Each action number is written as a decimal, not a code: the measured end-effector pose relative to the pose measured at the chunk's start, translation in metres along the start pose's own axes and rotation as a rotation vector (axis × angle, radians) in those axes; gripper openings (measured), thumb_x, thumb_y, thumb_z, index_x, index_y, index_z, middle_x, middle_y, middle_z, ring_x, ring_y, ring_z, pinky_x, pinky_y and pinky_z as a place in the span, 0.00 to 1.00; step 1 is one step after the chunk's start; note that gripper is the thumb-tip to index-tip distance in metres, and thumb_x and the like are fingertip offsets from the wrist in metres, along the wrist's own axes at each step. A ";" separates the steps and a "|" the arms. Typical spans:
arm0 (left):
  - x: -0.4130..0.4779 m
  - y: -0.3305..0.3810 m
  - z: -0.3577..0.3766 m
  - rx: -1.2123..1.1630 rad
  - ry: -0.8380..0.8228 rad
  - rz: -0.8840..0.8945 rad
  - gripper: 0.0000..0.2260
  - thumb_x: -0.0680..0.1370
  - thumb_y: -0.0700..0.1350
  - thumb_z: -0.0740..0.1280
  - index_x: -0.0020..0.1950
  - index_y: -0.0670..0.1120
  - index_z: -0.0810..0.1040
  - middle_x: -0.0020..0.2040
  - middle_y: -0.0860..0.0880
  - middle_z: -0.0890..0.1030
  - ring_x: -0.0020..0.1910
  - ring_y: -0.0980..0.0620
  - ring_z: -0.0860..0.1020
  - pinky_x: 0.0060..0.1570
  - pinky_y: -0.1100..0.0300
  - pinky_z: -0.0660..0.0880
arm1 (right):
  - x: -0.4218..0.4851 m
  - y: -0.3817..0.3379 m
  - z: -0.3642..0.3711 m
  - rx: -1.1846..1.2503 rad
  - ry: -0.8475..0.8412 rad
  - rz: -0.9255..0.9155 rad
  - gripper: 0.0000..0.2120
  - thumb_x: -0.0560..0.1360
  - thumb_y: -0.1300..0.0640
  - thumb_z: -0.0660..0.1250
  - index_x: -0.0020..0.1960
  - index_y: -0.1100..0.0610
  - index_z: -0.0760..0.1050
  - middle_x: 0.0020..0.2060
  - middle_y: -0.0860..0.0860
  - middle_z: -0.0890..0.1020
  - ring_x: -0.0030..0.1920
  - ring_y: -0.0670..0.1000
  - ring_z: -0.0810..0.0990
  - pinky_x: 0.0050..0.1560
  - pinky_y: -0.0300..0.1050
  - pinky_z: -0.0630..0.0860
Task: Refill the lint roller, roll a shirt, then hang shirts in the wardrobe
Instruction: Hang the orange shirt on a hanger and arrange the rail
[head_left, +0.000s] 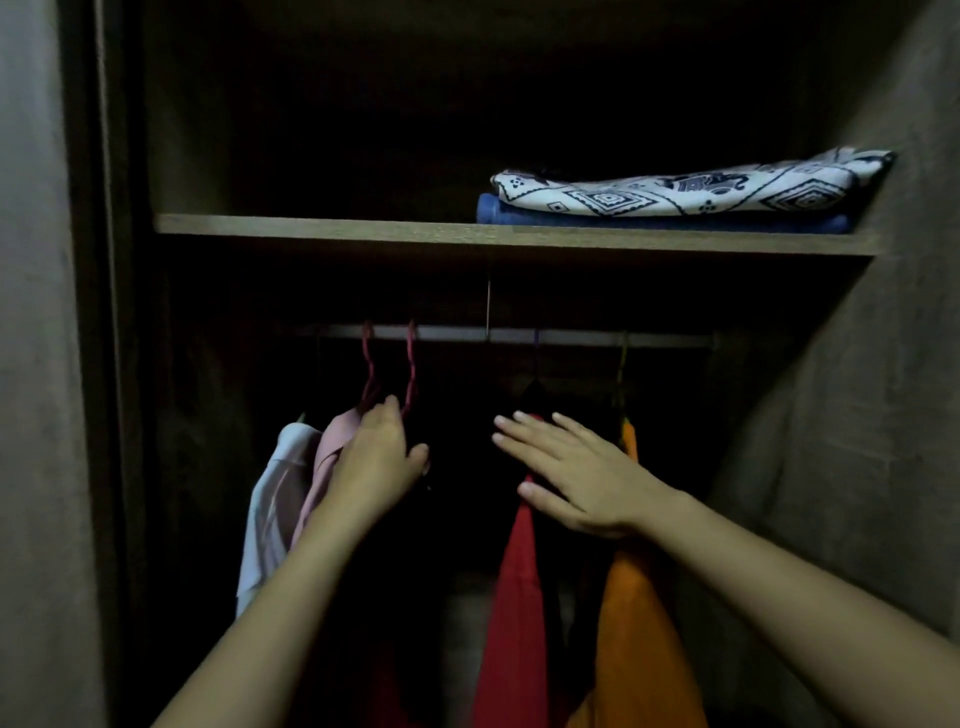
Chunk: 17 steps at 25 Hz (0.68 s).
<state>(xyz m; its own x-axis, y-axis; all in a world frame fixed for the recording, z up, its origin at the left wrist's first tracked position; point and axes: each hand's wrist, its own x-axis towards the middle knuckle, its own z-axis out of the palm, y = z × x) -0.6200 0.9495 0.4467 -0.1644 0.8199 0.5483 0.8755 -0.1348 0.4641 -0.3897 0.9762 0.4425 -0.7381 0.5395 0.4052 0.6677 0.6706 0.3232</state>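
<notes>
Left hand (374, 462) at pink shirt (324, 467) (grip hidden); right hand (576, 478), fingers straight, presses red shirt (514, 597); a shove may unhook it from rail (571, 336).

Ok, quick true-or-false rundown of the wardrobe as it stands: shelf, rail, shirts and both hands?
1. The patterned cloth lies on top of the blue cloth on the shelf. True.
2. The right hand is curled in a grip round the orange shirt. False: its fingers are straight, over the red shirt.
3. The orange shirt hangs to the right of the red shirt. True.
4. The white shirt hangs at the far right of the rail. False: it hangs at the far left, beside the pink shirt.
5. The left hand is up against the pink shirt. True.
</notes>
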 end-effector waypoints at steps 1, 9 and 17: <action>-0.001 -0.008 0.000 -0.014 -0.055 -0.100 0.26 0.75 0.48 0.66 0.69 0.40 0.64 0.64 0.37 0.73 0.63 0.40 0.72 0.60 0.54 0.69 | -0.002 -0.003 0.001 -0.021 -0.034 -0.043 0.33 0.74 0.37 0.38 0.76 0.49 0.47 0.75 0.44 0.47 0.74 0.41 0.41 0.72 0.40 0.36; -0.013 -0.002 0.033 -0.148 -0.177 -0.117 0.18 0.75 0.44 0.65 0.64 0.44 0.71 0.57 0.37 0.79 0.56 0.37 0.77 0.55 0.53 0.73 | -0.015 -0.001 0.012 -0.102 -0.069 -0.070 0.38 0.71 0.35 0.33 0.76 0.52 0.48 0.76 0.49 0.53 0.73 0.46 0.41 0.71 0.44 0.39; -0.027 -0.004 0.021 -0.135 -0.013 -0.018 0.29 0.78 0.49 0.62 0.75 0.40 0.56 0.68 0.36 0.71 0.67 0.40 0.70 0.64 0.56 0.65 | -0.029 -0.018 0.015 -0.160 0.055 -0.150 0.32 0.78 0.37 0.39 0.74 0.55 0.57 0.73 0.53 0.64 0.73 0.51 0.57 0.71 0.57 0.62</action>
<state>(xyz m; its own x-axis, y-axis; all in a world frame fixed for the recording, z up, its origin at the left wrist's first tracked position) -0.6102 0.9395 0.4156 -0.1734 0.8297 0.5306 0.8033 -0.1925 0.5635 -0.3815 0.9558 0.4122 -0.8265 0.4085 0.3875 0.5614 0.6492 0.5132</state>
